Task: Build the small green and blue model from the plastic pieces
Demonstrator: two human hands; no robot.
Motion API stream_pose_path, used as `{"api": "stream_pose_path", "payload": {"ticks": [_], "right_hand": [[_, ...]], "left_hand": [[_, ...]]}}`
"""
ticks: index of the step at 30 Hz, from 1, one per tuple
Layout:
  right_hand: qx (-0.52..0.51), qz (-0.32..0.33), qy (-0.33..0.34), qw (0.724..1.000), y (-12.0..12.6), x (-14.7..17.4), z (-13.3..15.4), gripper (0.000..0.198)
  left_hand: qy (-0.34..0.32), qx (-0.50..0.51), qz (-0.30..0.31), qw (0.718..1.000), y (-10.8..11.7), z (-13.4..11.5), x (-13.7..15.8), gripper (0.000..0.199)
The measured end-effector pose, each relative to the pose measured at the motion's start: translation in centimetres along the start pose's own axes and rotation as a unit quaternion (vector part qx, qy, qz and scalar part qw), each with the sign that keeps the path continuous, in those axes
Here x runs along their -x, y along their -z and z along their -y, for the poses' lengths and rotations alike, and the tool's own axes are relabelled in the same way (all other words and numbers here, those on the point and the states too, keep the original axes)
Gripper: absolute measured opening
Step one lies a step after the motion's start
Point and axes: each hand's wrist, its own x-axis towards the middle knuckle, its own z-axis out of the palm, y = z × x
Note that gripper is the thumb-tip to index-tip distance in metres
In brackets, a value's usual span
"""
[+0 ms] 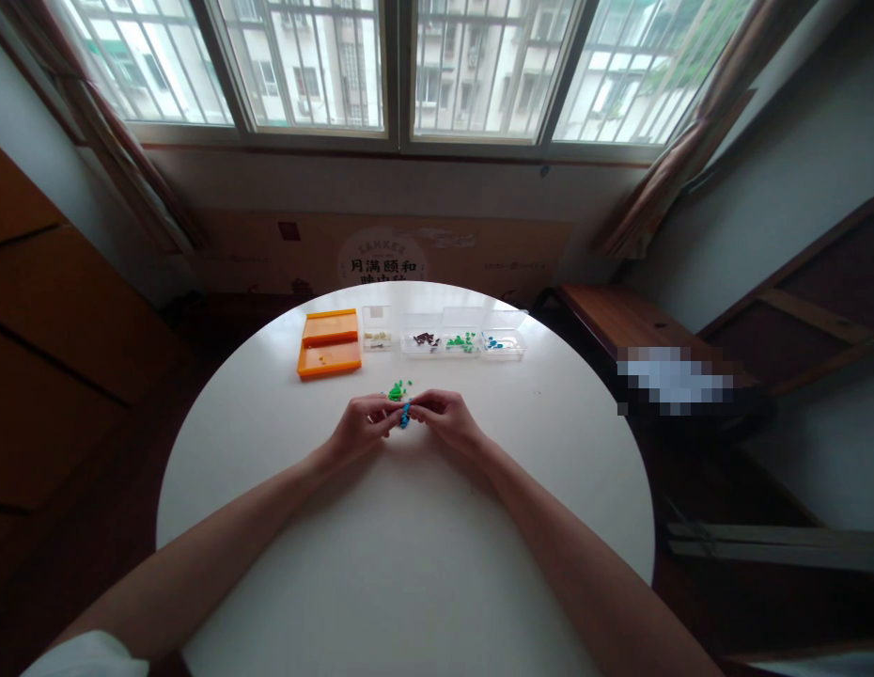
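Centrally, blue piece in hands, orange tray, box of coloured bits

On the tabletop, a tray lies left, a few bits in its near section. Just right of it sits a small box, then a divided case, small pieces in its three compartments. Before these lies a loose pile; nearer still, a small assembly sits between left hand and right hand. Behind the tabletop, a printed panel stands below the window.
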Motion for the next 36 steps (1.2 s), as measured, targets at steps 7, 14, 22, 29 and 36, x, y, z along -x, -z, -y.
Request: {"api": "stream_pose_path", "payload": {"ticks": [7, 14, 22, 29, 36], "right_hand": [[0.001, -0.008, -0.005, 1.000, 0.0, 0.0, 0.1, 0.021], [-0.001, -0.007, -0.014, 1.000, 0.1, 0.0, 0.0, 0.026], [-0.032, 0.005, -0.028, 0.999, 0.1, 0.2, 0.9, 0.025], [-0.093, -0.001, -0.036, 0.995, 0.4, 0.1, 1.4, 0.021], [-0.160, -0.106, -0.045, 0.980, 0.8, -0.2, 1.3, 0.019]], "left_hand": [[-0.002, -0.011, -0.016, 1.000, 0.0, -0.2, -0.1, 0.018], [-0.007, -0.009, -0.017, 1.000, 0.0, -0.1, -0.1, 0.018], [-0.027, -0.013, -0.018, 0.999, -0.1, 0.1, 0.1, 0.014], [-0.042, -0.022, -0.016, 0.999, -0.1, -0.2, 0.0, 0.011], [-0.033, -0.019, -0.014, 0.999, -0.1, -0.1, 0.1, 0.013]]}}
